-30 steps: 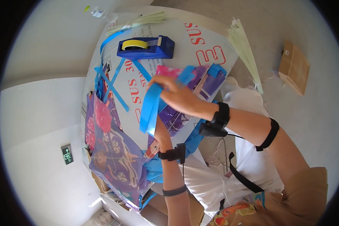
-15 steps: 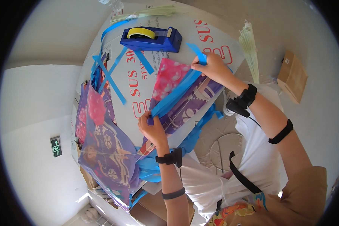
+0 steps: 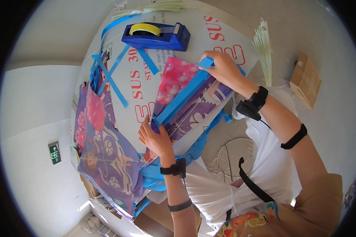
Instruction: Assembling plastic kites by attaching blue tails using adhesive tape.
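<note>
A long blue strip (image 3: 182, 97) lies stretched diagonally across a pink and purple printed sheet (image 3: 188, 100) on a white board with red print (image 3: 146, 85). My left hand (image 3: 156, 138) pinches the strip's lower end against the sheet. At the strip's upper end, my right hand (image 3: 224, 69) grips the strip near the sheet's top corner. Both wrists wear black bands.
A blue tape dispenser (image 3: 156, 36) with a yellow roll stands at the board's far side. Loose blue strips (image 3: 110, 75) lie at the left. A stack of purple printed sheets (image 3: 106, 158) hangs over the near left edge. Pale sticks (image 3: 263, 43) and a brown box (image 3: 305, 81) lie on the right.
The blue strip went from a raised loop between my hands to lying flat along the sheet. My right hand moved out to the upper right, my left hand down to the sheet's lower corner.
</note>
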A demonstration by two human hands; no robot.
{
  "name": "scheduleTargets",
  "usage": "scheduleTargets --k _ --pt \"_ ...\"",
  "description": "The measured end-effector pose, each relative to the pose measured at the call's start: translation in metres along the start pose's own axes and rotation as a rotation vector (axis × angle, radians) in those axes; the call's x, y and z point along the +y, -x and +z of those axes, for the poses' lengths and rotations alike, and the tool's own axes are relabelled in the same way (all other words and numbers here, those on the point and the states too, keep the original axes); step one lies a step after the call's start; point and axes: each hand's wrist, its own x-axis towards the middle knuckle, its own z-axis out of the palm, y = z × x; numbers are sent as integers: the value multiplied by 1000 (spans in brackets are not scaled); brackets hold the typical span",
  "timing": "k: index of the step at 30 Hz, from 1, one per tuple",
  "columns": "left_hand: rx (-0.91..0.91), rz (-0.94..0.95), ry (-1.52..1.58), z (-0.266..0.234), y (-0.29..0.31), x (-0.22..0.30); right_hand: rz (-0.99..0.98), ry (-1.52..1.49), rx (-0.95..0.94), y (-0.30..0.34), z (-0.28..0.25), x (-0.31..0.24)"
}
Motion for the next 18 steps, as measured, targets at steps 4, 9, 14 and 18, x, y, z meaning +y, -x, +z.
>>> scheduleTargets --k 4,9,14,18 --pt "-36 24 -62 -1 1 -1 10 -14 -8 1 2 1" --pt "-44 -1 -62 2 3 -2 -108 66 46 5 9 3" --pt "-70 -69 4 1 6 -7 -170 79 52 3 18 9" --pt "-66 -73 -18 -1 8 -11 -212 119 71 3 20 13"
